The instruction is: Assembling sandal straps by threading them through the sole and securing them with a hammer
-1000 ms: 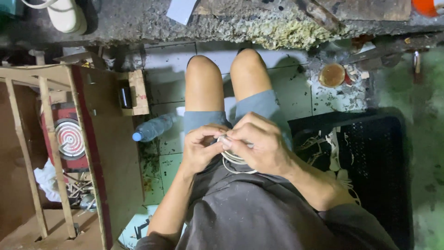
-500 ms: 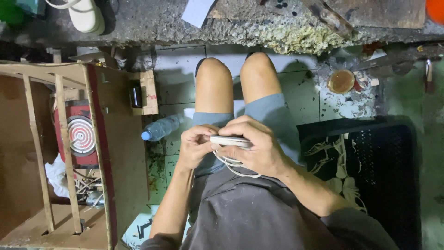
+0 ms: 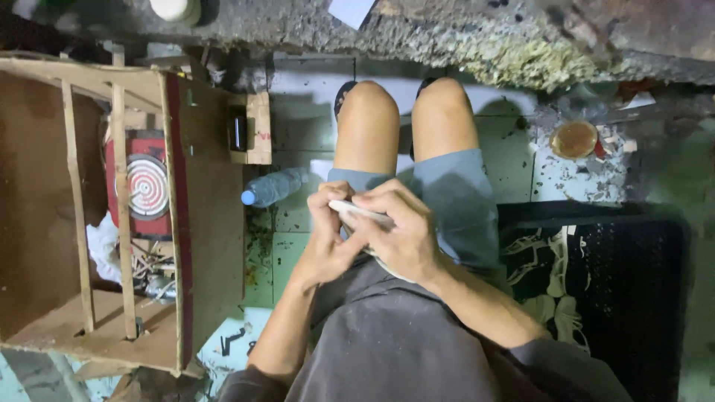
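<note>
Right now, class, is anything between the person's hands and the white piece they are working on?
Nothing visible. The left hand and the right hand both grip the flat white piece directly, over the lap; the plastic bottle lies apart on the floor.

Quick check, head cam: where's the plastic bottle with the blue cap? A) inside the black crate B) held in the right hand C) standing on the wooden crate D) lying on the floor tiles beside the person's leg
D: the plastic bottle lies on its side on the floor tiles, between the wooden crate and the person's leg.
</note>
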